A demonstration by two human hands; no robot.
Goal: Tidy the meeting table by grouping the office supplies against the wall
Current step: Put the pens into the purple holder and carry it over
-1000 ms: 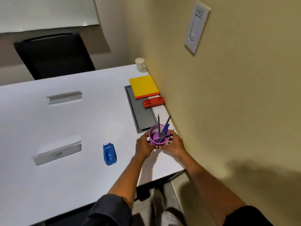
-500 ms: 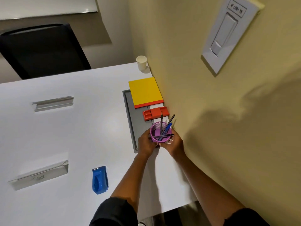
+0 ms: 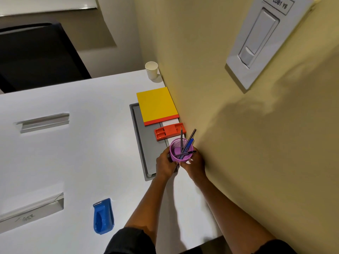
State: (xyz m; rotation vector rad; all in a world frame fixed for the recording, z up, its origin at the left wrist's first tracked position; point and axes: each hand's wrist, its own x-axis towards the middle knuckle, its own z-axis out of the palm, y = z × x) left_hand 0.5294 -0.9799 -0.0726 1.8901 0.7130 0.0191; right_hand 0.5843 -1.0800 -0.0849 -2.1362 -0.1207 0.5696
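Seen from above, a person's two bare hands hold a round purple mesh pen cup (image 3: pixel 180 150) at the right edge of a white table (image 3: pixel 82 143), just beside a pale yellow wall (image 3: pixel 211 88). The left hand (image 3: pixel 166 165) and right hand (image 3: pixel 195 164) each keep a closed grip on opposite sides of the cup; whether its base rests on the table is hidden by the fingers. Pens and a pencil (image 3: pixel 187 143) stand tilted inside, one lying across the rim.

Just beyond the cup, against the wall, lies a small orange plastic stapler (image 3: pixel 169 132), then a square yellow notepad with an orange edge (image 3: pixel 156 105), both overlapping a grey recessed panel (image 3: pixel 145 143). A white paper cup (image 3: pixel 151 70) stands at the far corner.

Well apart, near the table's front edge, lies a blue plastic tape dispenser (image 3: pixel 103 216). A white wall switch (image 3: pixel 260 37) carries a label that seems to read "LDB1 Y6", partly cut off.
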